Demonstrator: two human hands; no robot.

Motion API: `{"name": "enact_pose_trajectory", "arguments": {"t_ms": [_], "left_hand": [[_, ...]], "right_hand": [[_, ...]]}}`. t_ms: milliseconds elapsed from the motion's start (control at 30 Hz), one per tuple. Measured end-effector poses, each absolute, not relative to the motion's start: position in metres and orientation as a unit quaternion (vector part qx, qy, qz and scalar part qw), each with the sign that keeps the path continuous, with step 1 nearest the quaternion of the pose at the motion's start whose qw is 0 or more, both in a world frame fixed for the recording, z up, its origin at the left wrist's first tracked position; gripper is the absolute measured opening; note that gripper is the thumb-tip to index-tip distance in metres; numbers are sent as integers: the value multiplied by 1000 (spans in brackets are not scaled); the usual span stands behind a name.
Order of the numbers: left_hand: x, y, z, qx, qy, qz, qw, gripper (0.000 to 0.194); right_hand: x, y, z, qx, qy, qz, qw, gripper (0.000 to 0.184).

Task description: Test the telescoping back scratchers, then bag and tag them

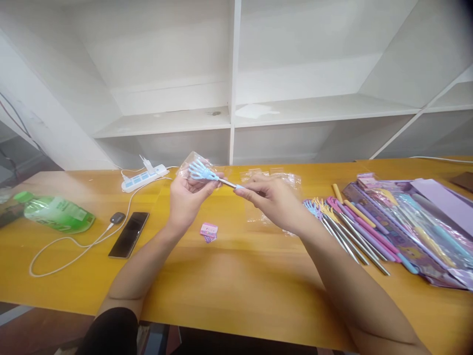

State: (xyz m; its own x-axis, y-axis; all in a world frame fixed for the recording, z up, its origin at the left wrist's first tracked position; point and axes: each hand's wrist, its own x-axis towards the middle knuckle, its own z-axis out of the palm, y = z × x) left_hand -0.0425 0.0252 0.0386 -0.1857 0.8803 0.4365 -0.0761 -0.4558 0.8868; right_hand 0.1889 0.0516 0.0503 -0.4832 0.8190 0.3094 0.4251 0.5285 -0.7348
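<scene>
A back scratcher with a light-blue, hand-shaped head and a metal rod is held level above the table. My left hand is closed around its head end, with a clear plastic bag about the blue claw. Whether the claw is inside the bag or only against it, I cannot tell. My right hand pinches the other end of the rod, and its palm hides most of the handle. Below and between the hands lie small pink-and-purple cards. Clear plastic bags lie behind my right hand.
To the right, several loose back scratchers lie beside a purple box of bagged ones. On the left are a green bottle, a phone, a white cable and a power strip. White shelves stand behind the table.
</scene>
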Motion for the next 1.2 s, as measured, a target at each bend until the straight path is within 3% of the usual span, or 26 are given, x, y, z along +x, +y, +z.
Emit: {"name": "enact_pose_trajectory", "arguments": {"t_ms": [267, 500, 667, 867, 1200], "left_hand": [[-41, 23, 40, 539, 344, 664, 388, 50], [-41, 20, 39, 545, 348, 643, 410, 36], [-34, 22, 29, 532, 342, 636, 441, 35], [-25, 25, 19, 556, 346, 611, 444, 34], [-24, 28, 15, 547, 349, 618, 444, 43]], "right_hand": [[192, 64, 44, -384, -791, 241, 410, 27], [194, 70, 43, -388, -768, 241, 449, 17], [187, 63, 40, -382, -761, 281, 444, 26], [176, 53, 43, -386, -713, 373, 451, 57], [170, 55, 38, -374, -710, 391, 450, 60]]}}
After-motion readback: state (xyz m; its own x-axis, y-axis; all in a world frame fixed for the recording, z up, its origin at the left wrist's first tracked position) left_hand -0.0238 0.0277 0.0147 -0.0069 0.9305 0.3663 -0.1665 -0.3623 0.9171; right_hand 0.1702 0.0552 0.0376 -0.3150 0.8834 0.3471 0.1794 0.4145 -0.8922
